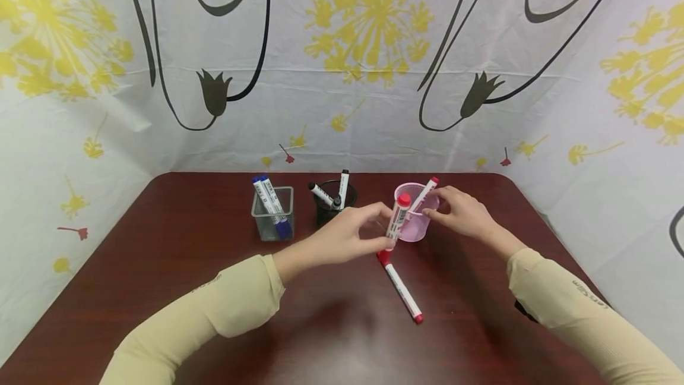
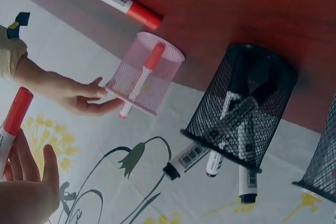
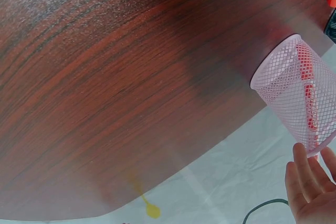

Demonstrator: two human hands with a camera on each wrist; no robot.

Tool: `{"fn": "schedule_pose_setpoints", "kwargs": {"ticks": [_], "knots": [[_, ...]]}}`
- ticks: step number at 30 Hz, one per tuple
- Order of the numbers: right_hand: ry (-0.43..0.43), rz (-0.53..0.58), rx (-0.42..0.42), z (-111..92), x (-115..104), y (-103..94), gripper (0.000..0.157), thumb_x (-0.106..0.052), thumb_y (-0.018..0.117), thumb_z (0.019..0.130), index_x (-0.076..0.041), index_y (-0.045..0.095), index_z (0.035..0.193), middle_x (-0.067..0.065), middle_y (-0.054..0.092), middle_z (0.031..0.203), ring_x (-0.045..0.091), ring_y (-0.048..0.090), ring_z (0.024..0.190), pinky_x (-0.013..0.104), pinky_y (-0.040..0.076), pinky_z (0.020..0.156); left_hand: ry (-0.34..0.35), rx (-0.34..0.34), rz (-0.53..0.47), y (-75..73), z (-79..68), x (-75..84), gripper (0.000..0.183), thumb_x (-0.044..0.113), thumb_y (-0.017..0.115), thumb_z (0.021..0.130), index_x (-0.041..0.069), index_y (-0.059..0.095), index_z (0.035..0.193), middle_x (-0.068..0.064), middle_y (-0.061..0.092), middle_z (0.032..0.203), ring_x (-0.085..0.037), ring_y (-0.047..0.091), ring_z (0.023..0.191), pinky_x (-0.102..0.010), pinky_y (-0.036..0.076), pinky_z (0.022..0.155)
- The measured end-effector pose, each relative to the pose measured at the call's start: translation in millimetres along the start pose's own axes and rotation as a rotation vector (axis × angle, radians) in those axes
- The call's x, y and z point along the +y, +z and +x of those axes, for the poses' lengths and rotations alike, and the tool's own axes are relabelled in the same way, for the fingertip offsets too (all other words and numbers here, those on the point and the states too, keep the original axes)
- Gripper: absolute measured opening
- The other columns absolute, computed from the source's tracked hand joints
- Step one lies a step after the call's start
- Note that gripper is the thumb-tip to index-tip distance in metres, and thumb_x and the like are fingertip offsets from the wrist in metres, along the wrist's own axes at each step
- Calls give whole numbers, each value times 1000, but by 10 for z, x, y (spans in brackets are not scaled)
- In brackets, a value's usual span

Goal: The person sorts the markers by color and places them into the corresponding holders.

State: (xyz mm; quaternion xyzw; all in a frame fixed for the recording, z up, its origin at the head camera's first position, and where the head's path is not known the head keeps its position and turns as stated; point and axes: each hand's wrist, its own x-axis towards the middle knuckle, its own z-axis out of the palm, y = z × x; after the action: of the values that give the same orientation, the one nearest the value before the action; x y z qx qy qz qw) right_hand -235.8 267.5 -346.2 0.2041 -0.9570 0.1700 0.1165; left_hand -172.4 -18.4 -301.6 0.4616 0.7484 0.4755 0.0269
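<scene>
My left hand (image 1: 347,233) holds a white marker with a red cap (image 1: 398,218) between thumb and fingers. The marker stands nearly upright, cap end up, in front of the pink mesh pen cup (image 1: 414,232). My right hand (image 1: 464,212) is at the cup's right side, its fingers (image 3: 306,174) extended and touching near the rim. Inside this cup leans one red marker (image 1: 426,193), its end sticking out above the rim. Another red marker (image 1: 404,293) lies on the table below my left hand, its red cap partly behind the held marker.
A black mesh cup (image 1: 327,216) with several black markers stands left of the pink one. Farther left, a grey square mesh holder (image 1: 265,230) contains blue markers. All stand near the back edge of the dark red-brown table (image 1: 214,290), before a patterned cloth (image 1: 342,117).
</scene>
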Motion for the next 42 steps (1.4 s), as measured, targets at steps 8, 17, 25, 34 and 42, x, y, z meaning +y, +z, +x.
{"fn": "schedule_pose_setpoints", "kwargs": {"ticks": [8,17,25,34,42], "knots": [[4,3,-6,-7,21,17,46,-34,68,81,-5,59,115,8,58,96,25,56,82,42,46,65,-41,19,-5,-90,168,12,28,11,68,83,8,54,106,-1,63,98,-5,60,88,-24,48,79],[2,7,-4,-19,34,15,45,-34,68,81,-5,59,115,8,58,95,24,56,81,41,46,64,-36,44,-41,-166,360,-35,26,10,66,84,6,54,107,-3,62,98,-7,61,88,-22,46,80],[2,15,-7,-16,30,21,45,-33,68,81,-5,59,114,8,57,94,22,54,79,39,45,62,-80,65,-35,-207,537,-92,26,11,64,85,5,53,108,-4,61,97,-8,61,86,-21,46,80],[1,16,-3,-4,13,7,44,-33,68,81,-5,60,115,7,57,93,20,54,79,39,46,63,-138,91,-61,-240,736,-108,28,11,64,86,4,53,111,-7,60,102,-11,60,93,-20,45,82],[13,17,-15,-5,5,3,46,-34,68,81,-5,59,115,9,57,98,22,54,82,42,47,66,-179,133,-55,-218,920,-181,27,13,63,87,5,54,111,-6,59,101,-12,59,91,-20,45,81]]}}
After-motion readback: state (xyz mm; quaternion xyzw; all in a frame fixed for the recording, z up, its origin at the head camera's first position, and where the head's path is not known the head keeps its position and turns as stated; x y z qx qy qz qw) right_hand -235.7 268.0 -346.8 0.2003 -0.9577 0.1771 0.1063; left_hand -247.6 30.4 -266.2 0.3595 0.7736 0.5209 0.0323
